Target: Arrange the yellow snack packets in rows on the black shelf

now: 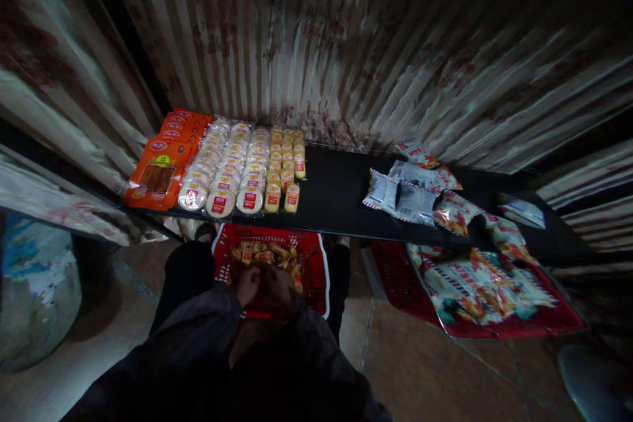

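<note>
From my distant seat I look down through the head camera at a dim scene. Both hands are inside the red basket [324, 277], which sits between the knees [185, 277] just in front of the black shelf [339, 194]. The left hand [247, 287] and the right hand [281, 283] are close together, near the basket's front side. I cannot tell whether the fingers of either hand are apart, together or clamped on something; it is too dark there. The small yellow packs [267, 253] lie loose in the basket, just beyond the hands.

On the shelf I see, from the left, orange bags [158, 168], columns of round white crackers [221, 201], then standing yellow packs [291, 198] touching the crackers' side. Well apart, toward the right end, lie crumpled snack bags [417, 201]. Below them, a second basket [554, 328] holds larger white-and-red bags [469, 283] in a pile.
</note>
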Demonstrator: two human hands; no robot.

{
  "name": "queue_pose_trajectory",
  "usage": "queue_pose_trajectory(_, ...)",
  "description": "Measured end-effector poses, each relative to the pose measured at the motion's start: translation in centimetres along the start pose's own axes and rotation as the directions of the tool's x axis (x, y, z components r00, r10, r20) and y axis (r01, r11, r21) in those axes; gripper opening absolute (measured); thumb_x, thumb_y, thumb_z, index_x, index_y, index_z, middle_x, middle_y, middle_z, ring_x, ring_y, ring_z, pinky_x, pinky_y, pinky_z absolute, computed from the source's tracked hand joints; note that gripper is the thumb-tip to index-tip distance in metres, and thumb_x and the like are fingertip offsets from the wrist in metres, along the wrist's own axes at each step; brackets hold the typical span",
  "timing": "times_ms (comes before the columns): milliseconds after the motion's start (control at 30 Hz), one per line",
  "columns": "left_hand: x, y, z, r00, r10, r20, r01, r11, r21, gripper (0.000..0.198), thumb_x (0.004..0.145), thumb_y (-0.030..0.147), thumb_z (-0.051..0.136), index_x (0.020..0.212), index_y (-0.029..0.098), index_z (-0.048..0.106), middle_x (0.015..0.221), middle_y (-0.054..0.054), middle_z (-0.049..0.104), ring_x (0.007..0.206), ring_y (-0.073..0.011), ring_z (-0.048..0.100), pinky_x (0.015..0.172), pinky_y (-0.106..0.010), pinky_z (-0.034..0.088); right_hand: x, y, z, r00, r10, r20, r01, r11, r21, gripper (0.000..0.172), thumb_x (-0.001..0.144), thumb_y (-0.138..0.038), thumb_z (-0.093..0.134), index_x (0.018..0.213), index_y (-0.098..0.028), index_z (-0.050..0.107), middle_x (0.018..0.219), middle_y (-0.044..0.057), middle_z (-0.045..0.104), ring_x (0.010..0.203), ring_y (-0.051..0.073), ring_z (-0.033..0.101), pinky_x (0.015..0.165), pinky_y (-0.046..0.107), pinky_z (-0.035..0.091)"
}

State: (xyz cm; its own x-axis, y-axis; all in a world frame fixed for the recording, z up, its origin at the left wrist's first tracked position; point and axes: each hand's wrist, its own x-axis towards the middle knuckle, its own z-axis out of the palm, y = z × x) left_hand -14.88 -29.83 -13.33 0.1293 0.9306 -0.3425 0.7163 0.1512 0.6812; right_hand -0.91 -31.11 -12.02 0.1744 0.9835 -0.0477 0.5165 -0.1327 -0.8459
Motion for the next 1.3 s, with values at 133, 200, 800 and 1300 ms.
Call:
queue_pose_trajectory(133,-0.2,3.2,-2.8,0.865,0.410,-0.289,-0.414,0.909,0.052,0.041,0.086,0.007,0.043,0.114,0.019,0.071,0.126,-0.010,0.071,0.120,-0.0200,0.066,0.108,-0.040,0.053,1.8,-3.7,-2.3,0.986,-0.144,-0.087,0.147,0.989,0.029,0.044,0.100,-0.046,0.036,0.100,-0.023,0.074,0.095,0.008,0.076,0.090,0.021,0.070,0.086,0.037,0.055)
queue_pose_trajectory(200,-0.1,5.2,-4.4,0.781,0.514,-0.354,-0.494,0.856,0.153,0.043,0.087,0.007,0.041,0.117,0.019,0.070,0.140,-0.010,0.064,0.135,-0.0220,0.056,0.116,-0.044,0.047,3.3,-5.8,-3.8,0.937,-0.213,-0.276,0.225,0.974,0.014,0.043,0.102,-0.043,0.036,0.113,-0.020,0.071,0.106,0.011,0.075,0.102,0.023,0.069,0.094,0.040,0.054)
queue_pose_trajectory(800,6.3,12.3,-8.3,0.723,0.558,-0.409,-0.350,0.805,0.480,0.047,0.093,0.018,0.052,0.139,0.019,0.062,0.142,-0.016,0.061,0.146,-0.0371,0.041,0.121,-0.065,0.026,12.8,-8.4,-5.6,0.911,-0.170,-0.375,0.131,0.983,-0.127,0.064,0.090,-0.035,0.048,0.150,-0.013,0.043,0.132,0.020,0.062,0.119,0.030,0.061,0.100,0.046,0.051)
queue_pose_trajectory(1300,8.4,12.4,-8.3,0.649,0.594,-0.475,-0.365,0.791,0.491,0.046,0.093,0.018,0.050,0.138,0.017,0.060,0.143,-0.016,0.058,0.140,-0.0340,0.047,0.118,-0.056,0.037,15.0,-7.8,-5.7,0.886,-0.239,-0.398,0.207,0.971,-0.122,0.047,0.095,-0.034,0.043,0.133,-0.014,0.060,0.127,0.019,0.062,0.123,0.029,0.055,0.105,0.049,0.047)
